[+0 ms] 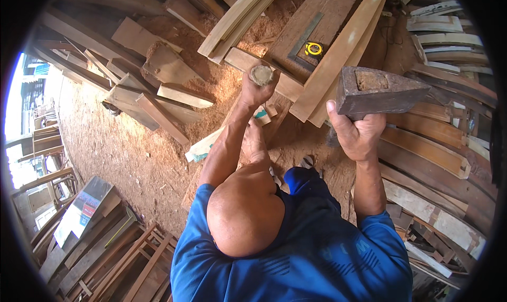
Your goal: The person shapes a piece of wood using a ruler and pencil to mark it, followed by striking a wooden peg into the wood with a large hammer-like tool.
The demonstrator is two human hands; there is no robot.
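Note:
My left hand (257, 92) is closed round an upright chisel (261, 75). Only the round, frayed end of its wooden handle shows; the blade is hidden below my fist. Beneath that hand lies a short timber piece (288, 86), set across a thick plank (338, 1). Raised on the right, my right hand (362, 133) grips a hammer (388, 98) by its handle, mostly hidden under the heavy, wedge-shaped metal head. The handle's wooden end fills the eye of the head. My bare foot (255, 141) rests just behind the left hand, with the bent knee nearer me.
A yellow-and-black tape measure (313, 49) and a dark try square (305, 38) lie on the plank. Long curved boards (343, 53) lean beside them. Wood offcuts (169, 69) and shavings cover the floor at left. Stacked timber (428, 149) lines the right side.

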